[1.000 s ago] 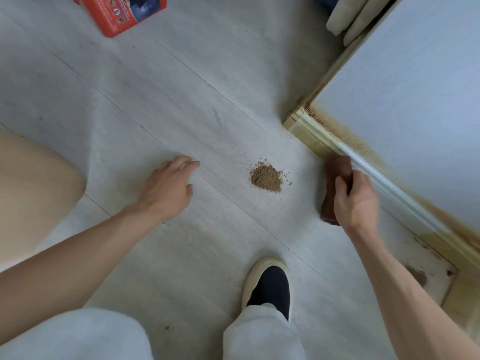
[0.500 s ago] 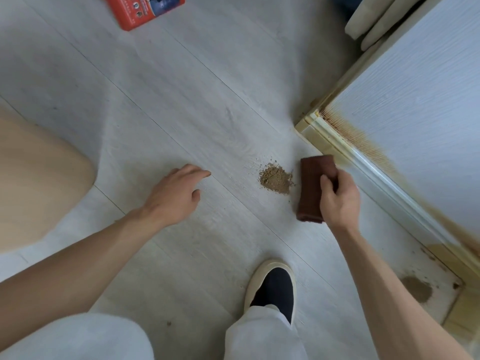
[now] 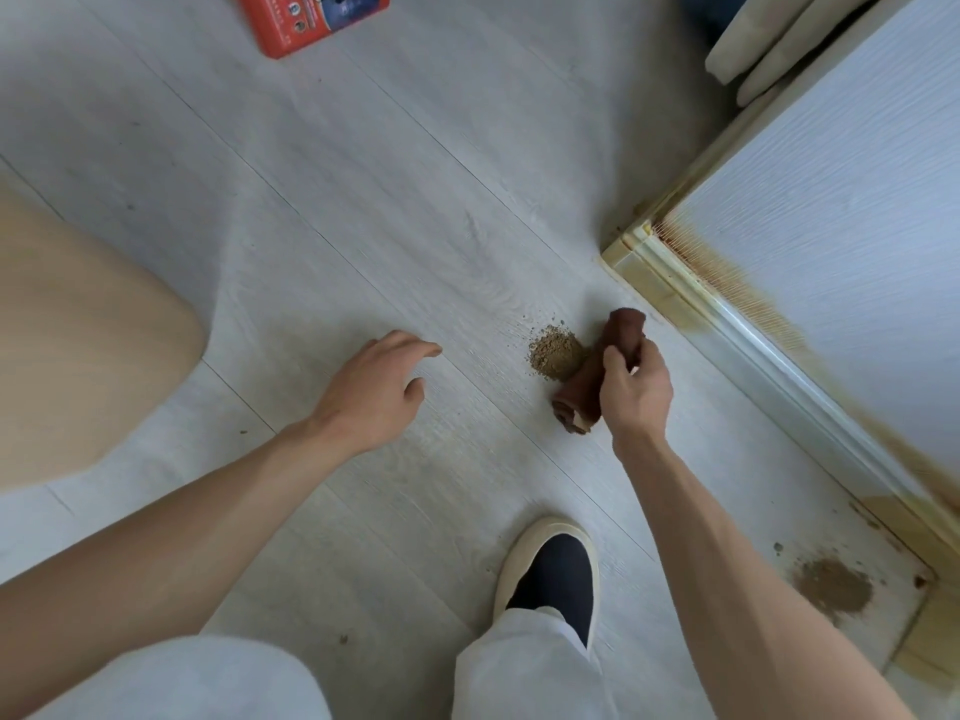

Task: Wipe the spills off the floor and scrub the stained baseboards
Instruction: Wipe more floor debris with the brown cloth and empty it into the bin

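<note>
Crouched over a pale wood-grain floor [image 3: 322, 163], I hold a brown sponge [image 3: 597, 366] in my right hand [image 3: 636, 392], fingers and thumb closed around its middle so both ends stick out. The sponge lies tilted, its lower long edge touching the right side of a small heap of brown powder [image 3: 555, 352]; a few loose grains are scattered just beyond the heap. My left hand [image 3: 371, 389] is spread palm-down, holding nothing, fingers loosely open and pointing toward the heap, well apart from it; whether the fingertips rest on the boards I cannot tell. To the right runs a cream baseboard [image 3: 691, 298] at the foot of a white panel [image 3: 841, 210], with a rusty brown stain [image 3: 727, 267] along the seam where the two meet; the part of the baseboard nearest the sponge looks paler and shiny. Farther along, near the lower right corner, a second brown patch [image 3: 834, 587] sits on the floor beside the baseboard, with small dark specks around it. My right foot, in a dark slip-on shoe [image 3: 550, 569] with a cream sole, is planted between my arms, white trouser legs [image 3: 519, 667] below. A red box [image 3: 311, 18] lies at the top edge, and a beige rounded surface [image 3: 72, 345] fills the left side.
</note>
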